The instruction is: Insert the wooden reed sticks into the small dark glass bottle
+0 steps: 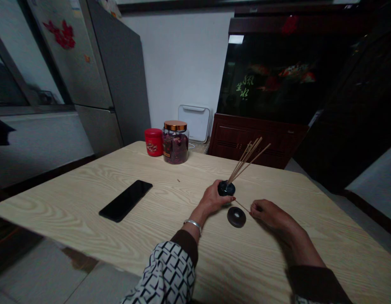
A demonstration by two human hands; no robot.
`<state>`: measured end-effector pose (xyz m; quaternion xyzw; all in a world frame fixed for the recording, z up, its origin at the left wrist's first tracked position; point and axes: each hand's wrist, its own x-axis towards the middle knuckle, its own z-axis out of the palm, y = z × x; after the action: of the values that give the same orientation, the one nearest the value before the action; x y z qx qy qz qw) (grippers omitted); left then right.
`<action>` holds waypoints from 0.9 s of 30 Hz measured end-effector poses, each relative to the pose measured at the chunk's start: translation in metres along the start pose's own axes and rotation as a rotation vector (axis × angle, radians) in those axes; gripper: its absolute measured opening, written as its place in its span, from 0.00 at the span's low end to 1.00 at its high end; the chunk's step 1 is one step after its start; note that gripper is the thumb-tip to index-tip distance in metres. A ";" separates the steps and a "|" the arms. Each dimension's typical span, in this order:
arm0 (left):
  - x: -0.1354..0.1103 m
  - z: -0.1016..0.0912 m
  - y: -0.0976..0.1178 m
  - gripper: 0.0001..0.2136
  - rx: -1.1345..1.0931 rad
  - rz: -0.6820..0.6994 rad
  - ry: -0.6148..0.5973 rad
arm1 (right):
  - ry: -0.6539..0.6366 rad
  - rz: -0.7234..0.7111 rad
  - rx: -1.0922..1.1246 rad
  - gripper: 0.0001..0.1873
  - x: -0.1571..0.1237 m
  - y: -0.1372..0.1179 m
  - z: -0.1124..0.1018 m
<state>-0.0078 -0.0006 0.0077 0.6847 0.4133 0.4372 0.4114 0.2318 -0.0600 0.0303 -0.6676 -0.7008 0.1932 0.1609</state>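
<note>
My left hand (214, 197) is wrapped round a small dark bottle (226, 188) that stands on the wooden table (87, 181). Several thin reed sticks (247, 158) fan up and to the right out of the bottle. My right hand (266, 211) is closed in a pinch on one more thin stick (242, 205), which lies low over the table and points toward the bottle. A round dark lid (236, 216) with a hollow centre lies flat on the table just in front of both hands.
A black phone (125, 200) lies face up left of centre. A red tin (154, 142) and a glass jar (175, 142) with a copper lid stand at the far edge. Beyond are a grey fridge (119, 80), a white box (195, 122) and a dark fish tank (277, 76).
</note>
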 end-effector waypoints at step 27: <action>-0.001 -0.001 0.006 0.31 -0.027 -0.022 -0.003 | 0.740 -0.067 1.428 0.17 0.000 -0.048 -0.030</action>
<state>-0.0078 -0.0028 0.0132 0.6753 0.4143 0.4371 0.4258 0.2044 -0.0605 0.0798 -0.4031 -0.3290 0.3559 0.7763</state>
